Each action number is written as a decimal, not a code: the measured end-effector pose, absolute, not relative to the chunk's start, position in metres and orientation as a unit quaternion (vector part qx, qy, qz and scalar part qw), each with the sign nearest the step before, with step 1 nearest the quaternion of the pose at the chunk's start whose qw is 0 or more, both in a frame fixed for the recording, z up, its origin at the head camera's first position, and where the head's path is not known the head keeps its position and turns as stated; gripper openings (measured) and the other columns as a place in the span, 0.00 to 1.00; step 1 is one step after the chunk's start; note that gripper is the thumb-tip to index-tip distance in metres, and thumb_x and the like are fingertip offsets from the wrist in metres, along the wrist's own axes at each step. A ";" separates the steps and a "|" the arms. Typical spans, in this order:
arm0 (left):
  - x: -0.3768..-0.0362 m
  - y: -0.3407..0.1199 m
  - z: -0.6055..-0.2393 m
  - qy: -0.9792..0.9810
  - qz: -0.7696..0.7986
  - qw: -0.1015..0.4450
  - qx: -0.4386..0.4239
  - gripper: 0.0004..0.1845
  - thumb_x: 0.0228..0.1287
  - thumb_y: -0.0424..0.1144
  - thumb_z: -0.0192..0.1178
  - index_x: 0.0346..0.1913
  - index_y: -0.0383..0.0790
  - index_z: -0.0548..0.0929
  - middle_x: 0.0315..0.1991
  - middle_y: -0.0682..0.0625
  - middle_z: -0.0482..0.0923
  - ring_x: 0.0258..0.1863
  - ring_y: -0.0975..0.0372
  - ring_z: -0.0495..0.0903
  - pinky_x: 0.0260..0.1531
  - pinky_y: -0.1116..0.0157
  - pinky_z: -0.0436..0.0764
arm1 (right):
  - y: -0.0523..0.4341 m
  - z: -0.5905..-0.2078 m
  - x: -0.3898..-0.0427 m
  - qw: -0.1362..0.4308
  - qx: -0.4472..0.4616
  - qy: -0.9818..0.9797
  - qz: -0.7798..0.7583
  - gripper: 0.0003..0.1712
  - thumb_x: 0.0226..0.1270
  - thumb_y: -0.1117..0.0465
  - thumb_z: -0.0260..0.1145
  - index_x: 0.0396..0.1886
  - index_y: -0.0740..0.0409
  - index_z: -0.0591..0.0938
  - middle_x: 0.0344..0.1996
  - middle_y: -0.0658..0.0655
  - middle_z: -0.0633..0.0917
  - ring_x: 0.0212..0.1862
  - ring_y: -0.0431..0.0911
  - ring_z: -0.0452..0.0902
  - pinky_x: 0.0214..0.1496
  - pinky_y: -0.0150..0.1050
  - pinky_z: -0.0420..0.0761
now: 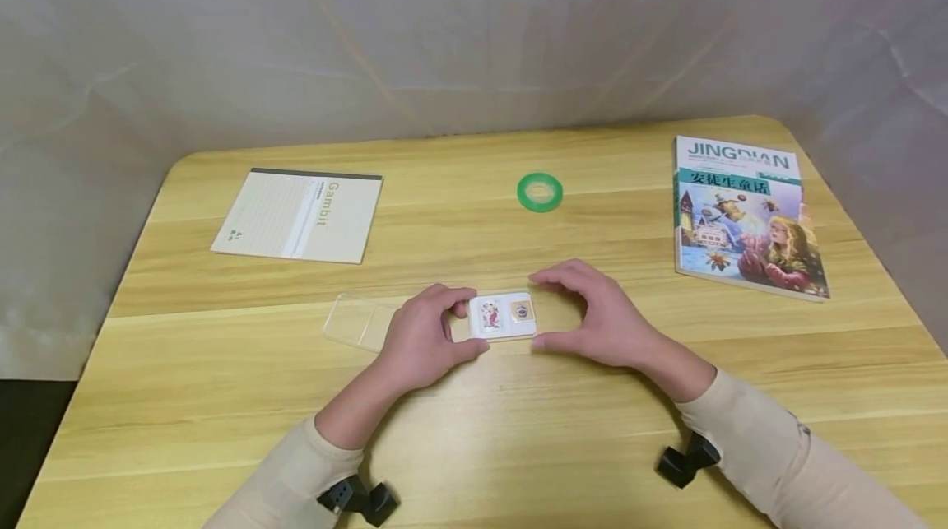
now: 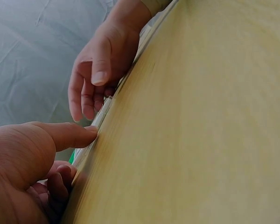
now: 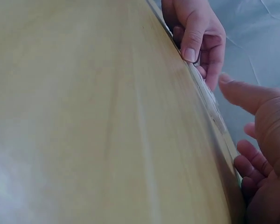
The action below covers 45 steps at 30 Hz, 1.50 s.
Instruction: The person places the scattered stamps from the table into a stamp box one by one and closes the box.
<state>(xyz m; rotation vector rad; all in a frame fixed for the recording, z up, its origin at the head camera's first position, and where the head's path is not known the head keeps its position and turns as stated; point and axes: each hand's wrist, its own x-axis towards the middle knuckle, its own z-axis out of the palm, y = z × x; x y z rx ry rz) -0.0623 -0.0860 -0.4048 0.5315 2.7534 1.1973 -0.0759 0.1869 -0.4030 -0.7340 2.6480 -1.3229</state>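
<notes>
A small white card with two stamp-like pictures (image 1: pixel 503 333) lies flat on the table, its rim looking like clear plastic. My left hand (image 1: pixel 422 337) holds its left end, with the thumb along the near edge and the index finger at the far corner. Around the right end, my right hand (image 1: pixel 601 317) forms a wide C; its thumb tip is close to the near corner, and a gap shows between the palm and the card. A clear plastic piece (image 1: pixel 348 318) lies left of the card, partly hidden by the left hand. Both wrist views show the card only as a thin edge.
A lined Gambit notebook (image 1: pixel 307 216) lies at the back left of the wooden table (image 1: pixel 474 463). Behind the card is a green roll of tape (image 1: pixel 529 199). A thick illustrated book (image 1: pixel 748 220) lies at the back right. Grey cloth (image 1: pixel 474 27) hangs beyond the table's far edge.
</notes>
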 end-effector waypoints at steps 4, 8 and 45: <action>-0.062 -0.086 -0.405 0.902 0.393 0.046 0.174 0.32 0.44 0.43 0.82 0.55 0.38 0.84 0.35 0.58 0.74 0.24 0.67 0.71 0.25 0.65 0.71 | 0.186 -0.405 -0.077 0.050 -0.248 0.877 -0.408 0.42 0.43 0.45 0.85 0.61 0.50 0.81 0.53 0.46 0.77 0.56 0.44 0.72 0.60 0.49 0.70; -0.063 -0.087 -0.404 0.903 0.392 0.046 0.172 0.32 0.44 0.43 0.82 0.55 0.38 0.84 0.35 0.58 0.74 0.24 0.67 0.71 0.25 0.65 0.71 | 0.185 -0.407 -0.079 0.054 -0.254 0.887 -0.381 0.40 0.45 0.46 0.84 0.61 0.48 0.81 0.53 0.47 0.76 0.56 0.45 0.69 0.59 0.50 0.68; -0.063 -0.165 -0.376 0.881 0.423 0.018 0.212 0.35 0.45 0.34 0.81 0.60 0.35 0.81 0.46 0.46 0.77 0.40 0.55 0.75 0.40 0.55 0.76 | 0.182 -0.411 -0.077 0.036 -0.247 0.898 -0.363 0.34 0.48 0.45 0.83 0.57 0.46 0.84 0.49 0.45 0.76 0.52 0.46 0.68 0.55 0.49 0.66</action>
